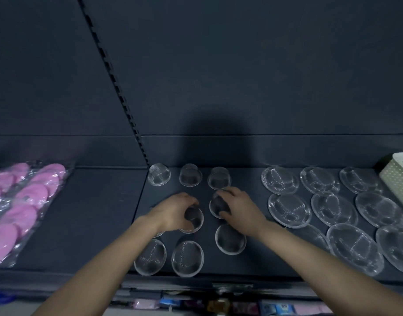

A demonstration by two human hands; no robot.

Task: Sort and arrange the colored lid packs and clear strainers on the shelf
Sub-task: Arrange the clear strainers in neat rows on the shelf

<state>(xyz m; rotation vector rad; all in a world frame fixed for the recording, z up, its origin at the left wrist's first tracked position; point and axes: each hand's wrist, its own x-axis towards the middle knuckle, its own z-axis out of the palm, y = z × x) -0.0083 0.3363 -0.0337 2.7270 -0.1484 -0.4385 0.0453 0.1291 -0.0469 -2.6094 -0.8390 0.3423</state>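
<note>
Small clear strainers stand in rows on the dark shelf (pixel 100 224). My left hand (pixel 173 209) grips one small strainer (pixel 193 218) in the middle row, fingers curled over its top. My right hand (pixel 238 207) grips the neighbouring small strainer (pixel 217 207) just to its right. Three more small strainers (pixel 189 175) line the back row, and three (pixel 188 258) lie in the front row. Several larger flat clear strainers (pixel 334 208) cover the right part of the shelf. Pink lid packs (pixel 20 201) in clear bags lie at the far left.
A white perforated basket (pixel 399 179) stands at the back right edge. A slotted upright (pixel 118 87) divides the dark back panel. Bare shelf lies between the pink packs and the small strainers. Coloured packets (pixel 218 307) show on a lower shelf below the front edge.
</note>
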